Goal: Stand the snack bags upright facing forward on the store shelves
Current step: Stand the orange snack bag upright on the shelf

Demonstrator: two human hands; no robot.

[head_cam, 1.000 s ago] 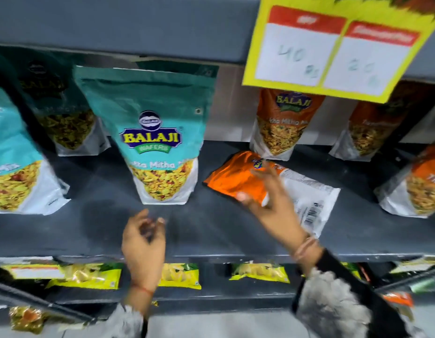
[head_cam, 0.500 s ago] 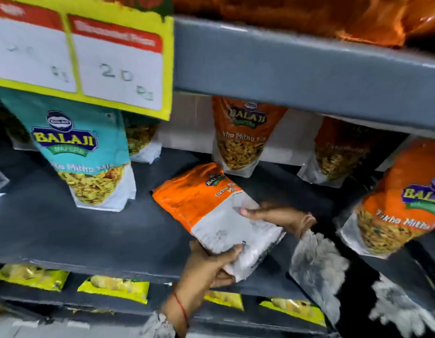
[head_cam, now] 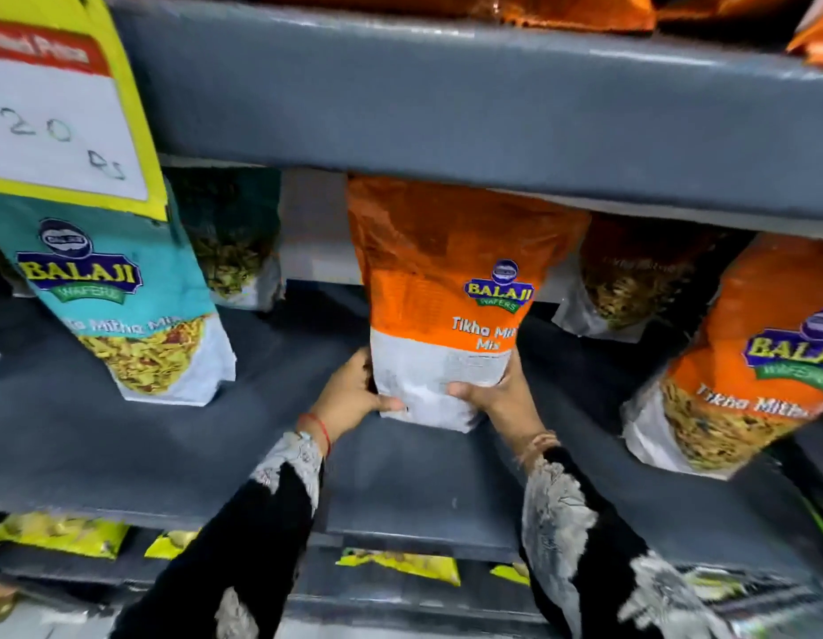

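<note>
An orange snack bag (head_cam: 446,288) stands upright at the middle of the grey shelf (head_cam: 169,445), its back side with white printed panel toward me. My left hand (head_cam: 354,398) grips its lower left corner and my right hand (head_cam: 497,398) grips its lower right corner. A teal snack bag (head_cam: 119,306) stands upright to the left, facing forward. Another orange bag (head_cam: 750,371) stands at the right, leaning left. Behind them in shadow stand a teal bag (head_cam: 234,251) and an orange bag (head_cam: 630,279).
The shelf above (head_cam: 446,94) overhangs the bag tops, and a yellow price card (head_cam: 63,113) hangs from it at the left. Yellow packets (head_cam: 400,564) lie on the shelf below. More orange bags (head_cam: 515,6) sit on the top shelf.
The orange bag lay flat on the shelf; both hands took it by its bottom end and raised it upright. The camera view shifted right and closer.
</note>
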